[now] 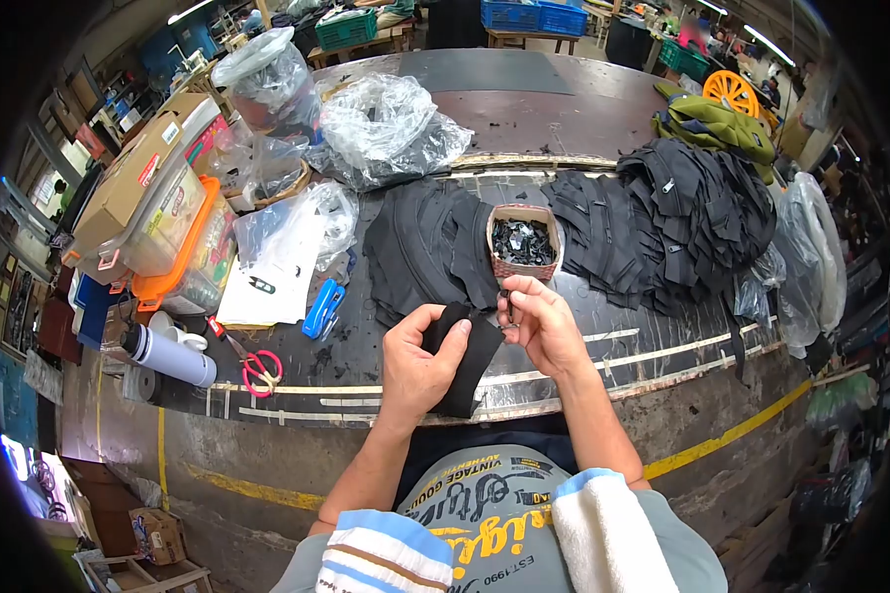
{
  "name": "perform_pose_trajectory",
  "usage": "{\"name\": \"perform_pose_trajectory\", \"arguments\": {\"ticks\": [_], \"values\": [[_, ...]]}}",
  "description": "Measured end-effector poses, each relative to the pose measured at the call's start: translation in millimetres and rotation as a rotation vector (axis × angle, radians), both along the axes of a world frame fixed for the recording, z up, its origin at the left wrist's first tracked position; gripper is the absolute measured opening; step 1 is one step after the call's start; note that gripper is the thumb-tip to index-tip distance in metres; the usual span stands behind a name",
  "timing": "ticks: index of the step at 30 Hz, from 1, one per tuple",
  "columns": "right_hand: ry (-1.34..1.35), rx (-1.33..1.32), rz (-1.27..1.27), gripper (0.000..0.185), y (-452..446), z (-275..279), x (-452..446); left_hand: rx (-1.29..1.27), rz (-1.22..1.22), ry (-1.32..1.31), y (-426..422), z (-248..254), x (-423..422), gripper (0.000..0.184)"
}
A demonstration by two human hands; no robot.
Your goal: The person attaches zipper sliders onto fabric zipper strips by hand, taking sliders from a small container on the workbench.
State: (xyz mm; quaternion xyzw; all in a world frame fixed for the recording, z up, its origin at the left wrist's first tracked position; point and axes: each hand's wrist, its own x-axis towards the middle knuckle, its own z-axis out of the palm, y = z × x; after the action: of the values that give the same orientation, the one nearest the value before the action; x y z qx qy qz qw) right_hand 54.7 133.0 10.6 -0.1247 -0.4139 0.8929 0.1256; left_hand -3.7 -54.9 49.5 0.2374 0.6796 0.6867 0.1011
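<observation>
My left hand (422,358) pinches a folded black fabric strip (476,364) over the near edge of the table. Close beside it, my right hand (543,328) has thumb and fingers closed on a small dark piece (507,301), perhaps a zipper slider; its exact kind is too small to make out. Just beyond the hands stands an open box (520,269) holding many small black and shiny pieces. To its left lies a fanned stack of black fabric strips (420,242). More black pieces with zippers (697,217) are heaped to the right.
On the left are scissors with pink handles (263,373), a blue stapler-like tool (324,308), a bottle (171,356) and stacked plastic bins (183,237). Plastic bags (381,124) stand behind. A green bag (714,128) lies at the far right of the table (564,109).
</observation>
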Motion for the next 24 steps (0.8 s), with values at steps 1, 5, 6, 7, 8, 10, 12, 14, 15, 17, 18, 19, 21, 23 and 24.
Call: {"name": "perform_pose_trajectory", "arguments": {"ticks": [1,5,6,7,8,10,12,14,15,17,18,19,21,23,24], "values": [[0.007,-0.019,0.006,0.021,-1.0,1.0,0.1,-0.015,0.006,0.024,-0.1,0.5,0.0,0.007],[-0.028,0.049,-0.009,0.019,-5.9,5.8,3.2,-0.001,0.006,0.020,1.2,-0.9,0.2,0.007],[-0.039,0.072,-0.015,0.019,-6.7,6.0,3.5,0.005,0.005,0.020,1.3,-1.4,0.2,0.007],[-0.038,0.071,-0.015,0.019,-6.9,5.4,3.2,0.004,0.005,0.021,1.4,-1.9,0.3,0.007],[-0.033,0.085,-0.025,0.018,-6.6,4.2,2.4,0.008,-0.002,-0.011,1.6,-2.3,0.3,0.007],[-0.023,0.113,-0.046,0.018,-6.1,1.4,0.0,0.016,-0.015,-0.075,1.5,-3.7,-0.2,0.007],[-0.018,0.127,-0.057,0.018,-4.9,0.6,-0.9,0.020,-0.022,-0.107,2.3,-7.4,-1.0,0.007],[0.014,0.136,-0.035,0.019,-0.9,0.8,-0.6,0.133,-0.069,-0.261,5.1,-16.4,-2.9,0.007],[0.029,0.140,-0.023,0.019,0.9,1.1,-0.9,0.190,-0.092,-0.338,6.5,-20.0,-3.6,0.007],[0.045,0.147,-0.012,0.019,2.1,4.3,-1.9,0.249,-0.116,-0.415,9.3,-21.8,-1.9,0.007],[0.043,0.173,-0.012,0.019,1.2,9.8,-2.2,0.246,-0.103,-0.379,11.1,-21.2,-0.1,0.007],[0.042,0.199,-0.013,0.019,-0.5,16.9,-2.4,0.242,-0.089,-0.343,12.9,-20.0,1.9,0.007],[0.041,0.251,-0.013,0.018,-3.6,28.8,-2.5,0.236,-0.060,-0.270,15.3,-17.1,4.5,0.008],[0.045,0.293,-0.019,0.019,-5.6,36.3,-1.8,0.215,-0.041,-0.215,16.3,-12.9,5.0,0.008],[0.049,0.333,-0.024,0.019,-6.4,39.4,-1.6,0.191,-0.022,-0.159,16.8,-10.3,5.0,0.008]]}}
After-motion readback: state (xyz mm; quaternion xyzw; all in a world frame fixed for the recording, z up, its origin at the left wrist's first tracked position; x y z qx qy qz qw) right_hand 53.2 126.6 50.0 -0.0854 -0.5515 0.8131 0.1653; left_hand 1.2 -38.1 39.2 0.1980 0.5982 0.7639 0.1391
